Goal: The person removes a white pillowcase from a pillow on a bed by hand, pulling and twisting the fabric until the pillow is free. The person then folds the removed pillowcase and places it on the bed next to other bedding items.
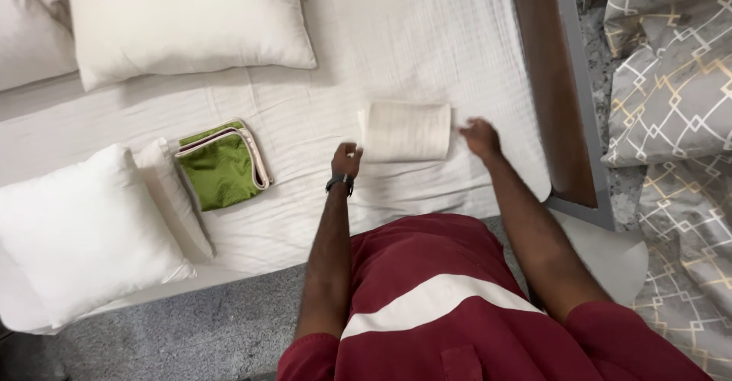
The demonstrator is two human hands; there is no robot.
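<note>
Item: red shirt with a white band, lower frame, worn by the person bending over the bed [427,53].

Item: left hand [347,158], black wristband behind it, at the left edge of the folded white cloth [406,131]. Fingers curled; whether they pinch the cloth edge cannot be told.

Item: right hand [480,137], at the cloth's right edge, fingers bent down toward the sheet; blurred, so the grip cannot be told. The two hands flank the cloth, as if to square or steady the fold.

Item: folded white cloth, flat on the white sheet, between the hands, near the bed's right side.

Item: green cloth with pale trim [221,166], folded, lying left of the hands, well apart.

Item: two white pillows [84,228], lower left, beside the green cloth.

Item: large white pillow [183,19], far end of the bed.

Item: grey patterned cover [671,68], off the bed at right, beyond the brown frame [549,83].
</note>
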